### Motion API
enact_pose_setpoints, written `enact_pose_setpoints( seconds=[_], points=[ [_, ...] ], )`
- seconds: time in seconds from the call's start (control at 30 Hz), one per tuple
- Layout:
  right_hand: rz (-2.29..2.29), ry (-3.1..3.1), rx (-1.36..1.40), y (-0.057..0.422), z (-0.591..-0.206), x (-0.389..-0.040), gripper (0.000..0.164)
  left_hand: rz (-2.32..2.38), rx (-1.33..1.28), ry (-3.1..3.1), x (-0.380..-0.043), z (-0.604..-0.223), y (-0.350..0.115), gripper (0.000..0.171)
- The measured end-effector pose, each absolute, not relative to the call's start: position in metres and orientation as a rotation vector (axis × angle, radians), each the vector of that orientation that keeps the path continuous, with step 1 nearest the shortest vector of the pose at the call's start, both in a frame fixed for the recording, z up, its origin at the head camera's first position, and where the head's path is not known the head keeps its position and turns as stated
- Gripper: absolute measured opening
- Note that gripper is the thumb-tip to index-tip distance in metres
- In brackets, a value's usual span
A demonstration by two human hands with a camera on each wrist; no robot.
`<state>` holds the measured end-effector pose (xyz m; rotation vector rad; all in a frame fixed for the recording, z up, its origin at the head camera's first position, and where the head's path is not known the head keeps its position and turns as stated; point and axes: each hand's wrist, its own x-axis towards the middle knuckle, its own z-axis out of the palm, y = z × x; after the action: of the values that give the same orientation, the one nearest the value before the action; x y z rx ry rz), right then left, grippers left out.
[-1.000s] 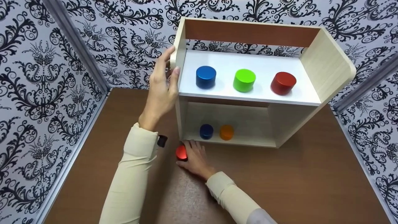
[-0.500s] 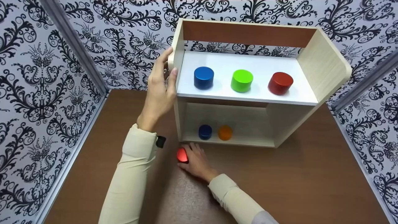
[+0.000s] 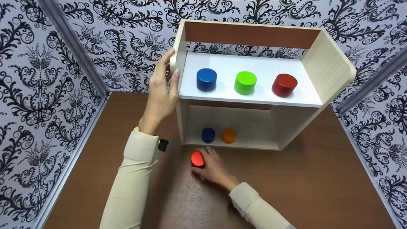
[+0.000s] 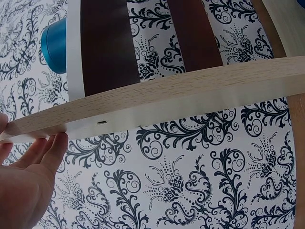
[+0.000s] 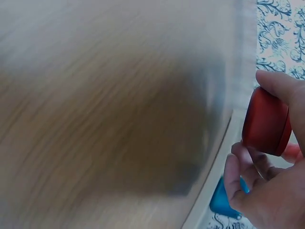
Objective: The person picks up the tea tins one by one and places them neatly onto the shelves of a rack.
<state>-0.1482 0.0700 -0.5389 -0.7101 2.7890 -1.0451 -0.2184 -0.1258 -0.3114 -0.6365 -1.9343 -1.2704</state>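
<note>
My left hand [image 3: 162, 92] grips the upper left side panel [image 4: 167, 90] of a small wooden two-tier shelf unit, thumb on one face and fingers round the other. In the head view, my right hand [image 3: 214, 167] holds a shiny red cylinder [image 3: 197, 159] just in front of the shelf's lower left corner. The right wrist view shows this red cylinder [image 5: 268, 121] between thumb and fingers, with a seam line near one end. Behind those fingers, a blue cylinder [image 5: 224, 200] is partly hidden.
On the white upper shelf [image 3: 264, 63] stand a blue cylinder [image 3: 206, 79], a green cylinder [image 3: 245, 82] and a dark red cylinder [image 3: 284, 85]. A dark blue cylinder [image 3: 208, 135] and an orange cylinder [image 3: 229, 135] sit on the lower level. Patterned walls border the brown table [image 3: 305, 190].
My right hand has moved a little to the right with the red cylinder in its grasp. The left hand keeps its grip on the side panel; the head view has shifted slightly.
</note>
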Motion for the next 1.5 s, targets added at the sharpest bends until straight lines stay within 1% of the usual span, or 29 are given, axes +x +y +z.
enact_pose_setpoints(
  seconds=[0.27,0.67,1.13,1.3,1.5],
  points=[
    [-1.103,2.879,-0.703,0.105,-0.532,-0.145,0.064,-1.267,-0.644,-1.937,-0.218,-0.311,-0.126,0.044],
    [-1.077,2.957,-0.555,0.162,-0.531,-0.149,0.065,-1.270,-0.636,-1.953,-0.218,-0.310,-0.126,0.045],
    [-1.085,2.979,-0.407,0.208,-0.528,-0.167,0.063,-1.282,-0.638,-1.945,-0.218,-0.311,-0.125,0.045],
    [-1.060,3.004,-0.336,0.221,-0.527,-0.179,0.060,-1.295,-0.641,-1.941,-0.218,-0.311,-0.125,0.045],
    [-1.097,2.966,-0.271,0.233,-0.527,-0.195,0.061,-1.282,-0.634,-1.948,-0.218,-0.311,-0.125,0.045]
  ],
)
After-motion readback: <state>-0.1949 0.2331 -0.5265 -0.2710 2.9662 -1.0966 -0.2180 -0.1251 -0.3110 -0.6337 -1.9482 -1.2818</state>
